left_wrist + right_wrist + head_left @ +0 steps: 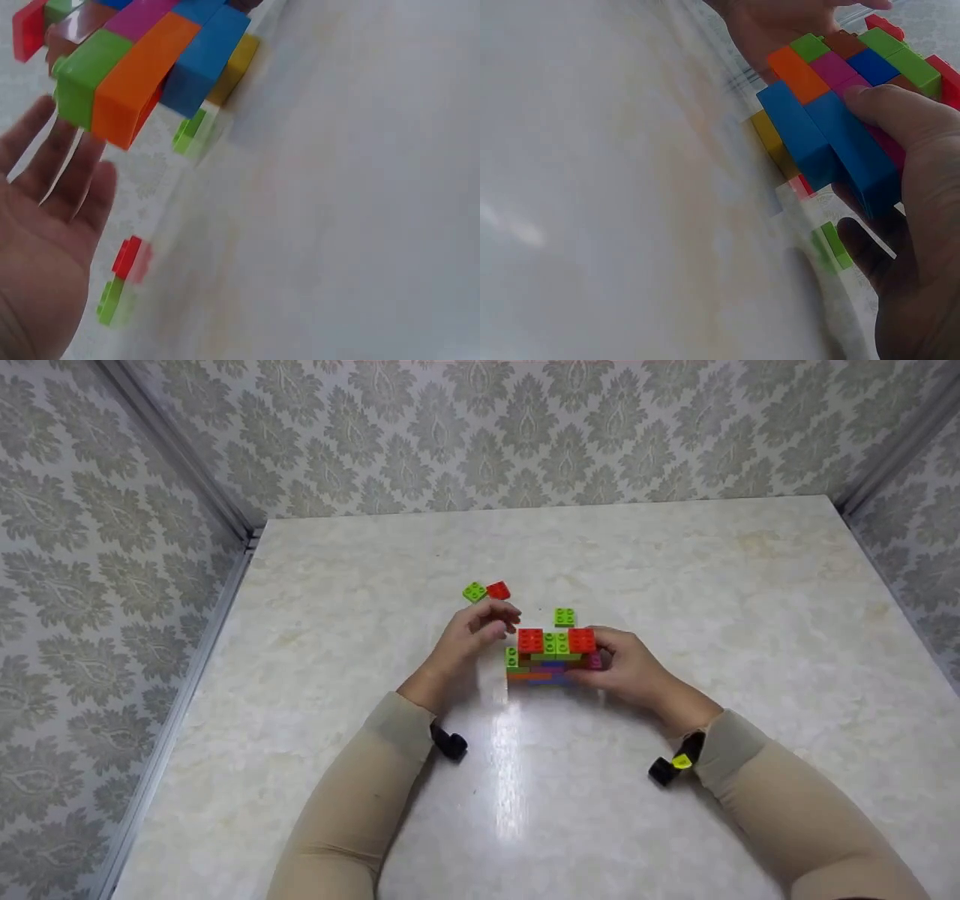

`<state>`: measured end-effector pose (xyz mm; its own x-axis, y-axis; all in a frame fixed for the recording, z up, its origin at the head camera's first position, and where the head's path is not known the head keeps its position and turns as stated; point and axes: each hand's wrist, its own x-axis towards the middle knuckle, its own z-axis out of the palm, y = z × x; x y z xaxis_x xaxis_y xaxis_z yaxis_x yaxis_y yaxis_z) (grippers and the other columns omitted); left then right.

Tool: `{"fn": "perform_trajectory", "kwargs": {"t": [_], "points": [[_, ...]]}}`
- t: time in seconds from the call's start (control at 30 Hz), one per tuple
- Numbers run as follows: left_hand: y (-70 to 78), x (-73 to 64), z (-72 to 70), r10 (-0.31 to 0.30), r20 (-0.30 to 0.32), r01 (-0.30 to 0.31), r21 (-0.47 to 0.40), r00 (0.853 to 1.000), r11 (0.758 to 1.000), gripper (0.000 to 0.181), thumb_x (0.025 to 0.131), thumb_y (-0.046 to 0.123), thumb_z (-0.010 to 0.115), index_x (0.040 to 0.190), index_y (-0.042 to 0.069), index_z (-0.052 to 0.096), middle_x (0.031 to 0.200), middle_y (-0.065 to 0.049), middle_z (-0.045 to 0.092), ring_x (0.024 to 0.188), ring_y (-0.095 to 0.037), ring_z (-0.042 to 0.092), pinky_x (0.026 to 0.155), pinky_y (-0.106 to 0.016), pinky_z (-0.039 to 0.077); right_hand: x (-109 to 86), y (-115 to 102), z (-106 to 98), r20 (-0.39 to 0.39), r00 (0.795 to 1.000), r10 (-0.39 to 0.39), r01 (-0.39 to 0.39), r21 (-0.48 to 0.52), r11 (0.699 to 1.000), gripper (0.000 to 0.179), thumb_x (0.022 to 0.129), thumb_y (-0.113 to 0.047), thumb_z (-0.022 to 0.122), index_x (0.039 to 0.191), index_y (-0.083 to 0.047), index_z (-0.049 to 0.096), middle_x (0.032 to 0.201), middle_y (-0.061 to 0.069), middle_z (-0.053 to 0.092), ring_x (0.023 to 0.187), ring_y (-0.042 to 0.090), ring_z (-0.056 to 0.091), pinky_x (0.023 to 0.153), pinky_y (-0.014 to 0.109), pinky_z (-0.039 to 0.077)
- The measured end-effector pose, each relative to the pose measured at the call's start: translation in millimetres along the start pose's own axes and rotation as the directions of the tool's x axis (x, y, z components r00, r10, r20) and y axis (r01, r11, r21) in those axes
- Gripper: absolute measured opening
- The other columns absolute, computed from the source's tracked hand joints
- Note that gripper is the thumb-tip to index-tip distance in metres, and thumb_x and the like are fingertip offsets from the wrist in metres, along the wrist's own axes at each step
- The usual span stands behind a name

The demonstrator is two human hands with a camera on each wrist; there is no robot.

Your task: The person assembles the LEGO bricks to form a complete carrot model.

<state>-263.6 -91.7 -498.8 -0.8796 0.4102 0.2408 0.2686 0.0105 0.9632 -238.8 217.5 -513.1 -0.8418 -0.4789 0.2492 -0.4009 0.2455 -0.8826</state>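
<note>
A built-up block of toy bricks (550,667) in orange, blue, pink, brown and green, topped by two red bricks at its ends, stands in front of the person. The right hand (626,667) grips its right end, with the thumb (900,109) on the near face and fingers behind. Beside the left end is the left hand (480,634), its fingers loosely bent and holding nothing. The left wrist view shows its fingers (75,169) close to the green and orange bricks; whether they touch I cannot tell. A yellow brick (772,142) shows under the blue ones.
Behind the left hand, a loose green brick (474,592) and a red brick (499,590) lie side by side on the pale table (360,585). Another green brick (565,617) sits just behind the build. Patterned panels (480,435) stand at the back and sides.
</note>
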Motion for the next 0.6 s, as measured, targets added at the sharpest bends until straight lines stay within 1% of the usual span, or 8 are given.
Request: {"fn": "perform_trajectory", "kwargs": {"t": [0.07,0.13,0.17,0.23,0.3,0.37,0.43,0.6], "points": [[-2.4,1.8,-6.0,-0.016,-0.137,0.029,0.093,0.99,0.995,0.053,0.109,0.039,0.067,0.135,-0.007,0.069,0.127,-0.011,0.071,0.114,-0.024,0.064,0.103,-0.038,0.052,0.0,0,0,0.004,1.0,0.001,-0.001,-0.003,1.0,0.049,0.087,-0.001,0.096,0.134,-0.004,0.08,0.132,0.008,0.081,0.122,0.005,0.072,0.112,0.018,0.052],[-5.9,4.2,-12.4,-0.036,-0.271,0.11,0.262,0.962,0.959,0.041,0.11,0.033,0.065,0.132,-0.001,0.072,0.132,-0.012,0.07,0.119,-0.027,0.062,0.106,-0.042,0.051,0.3,0,0,0.006,1.0,0.003,-0.003,-0.007,1.0,0.049,0.088,-0.002,0.095,0.134,-0.004,0.08,0.133,0.009,0.081,0.122,0.005,0.072,0.112,0.017,0.052],[-8.2,5.4,-15.6,-0.046,-0.326,0.164,0.345,0.944,0.924,0.037,0.11,0.031,0.066,0.132,0.002,0.074,0.135,-0.013,0.069,0.124,-0.028,0.06,0.108,-0.045,0.051,0.2,-1,0,0.006,1.0,0.004,-0.004,-0.01,1.0,0.049,0.088,-0.002,0.095,0.134,-0.004,0.079,0.133,0.01,0.081,0.123,0.004,0.072,0.112,0.017,0.052],[-13.4,8.0,-21.8,-0.064,-0.405,0.275,0.489,0.912,0.828,0.034,0.11,0.031,0.068,0.134,0.008,0.075,0.145,-0.012,0.066,0.133,-0.031,0.057,0.115,-0.049,0.049,0.0,-2,0,0.004,1.0,0.006,-0.006,-0.013,1.0,0.048,0.088,-0.002,0.096,0.133,-0.004,0.08,0.133,0.012,0.081,0.122,0.004,0.071,0.111,0.017,0.052],[-17.5,9.8,-27.1,-0.082,-0.441,0.351,0.574,0.894,0.74,0.037,0.109,0.032,0.068,0.139,0.012,0.075,0.153,-0.011,0.063,0.141,-0.034,0.052,0.121,-0.054,0.045,-0.3,-3,0,0.003,1.0,0.007,-0.007,-0.018,1.0,0.048,0.087,-0.001,0.096,0.133,-0.003,0.08,0.132,0.013,0.081,0.121,0.005,0.071,0.111,0.017,0.052],[-20.0,10.6,-30.6,-0.101,-0.444,0.386,0.621,0.891,0.682,0.043,0.109,0.034,0.067,0.147,0.015,0.072,0.16,-0.01,0.06,0.145,-0.037,0.048,0.124,-0.056,0.041,-0.4,-3,0,0.003,1.0,0.01,-0.01,-0.02,1.0,0.048,0.087,-0.001,0.096,0.132,-0.003,0.079,0.132,0.014,0.081,0.121,0.005,0.071,0.111,0.017,0.052],[-20.9,10.4,-32.5,-0.113,-0.427,0.394,0.656,0.897,0.644,0.048,0.11,0.036,0.065,0.154,0.018,0.07,0.165,-0.008,0.058,0.146,-0.039,0.046,0.126,-0.058,0.036,-0.3,-3,0,0.003,1.0,0.013,-0.012,-0.022,1.0,0.047,0.087,-0.002,0.096,0.132,-0.003,0.08,0.132,0.013,0.081,0.121,0.005,0.071,0.11,0.017,0.052],[-21.3,9.4,-33.1,-0.134,-0.388,0.388,0.707,0.912,0.591,0.047,0.111,0.039,0.065,0.154,0.02,0.072,0.171,-0.004,0.057,0.146,-0.037,0.046,0.125,-0.06,0.032,-0.3,-2,0,0.001,1.0,0.016,-0.016,-0.019,1.0,0.047,0.088,-0.003,0.096,0.132,-0.004,0.08,0.131,0.012,0.082,0.12,0.006,0.072,0.109,0.017,0.053]]}}
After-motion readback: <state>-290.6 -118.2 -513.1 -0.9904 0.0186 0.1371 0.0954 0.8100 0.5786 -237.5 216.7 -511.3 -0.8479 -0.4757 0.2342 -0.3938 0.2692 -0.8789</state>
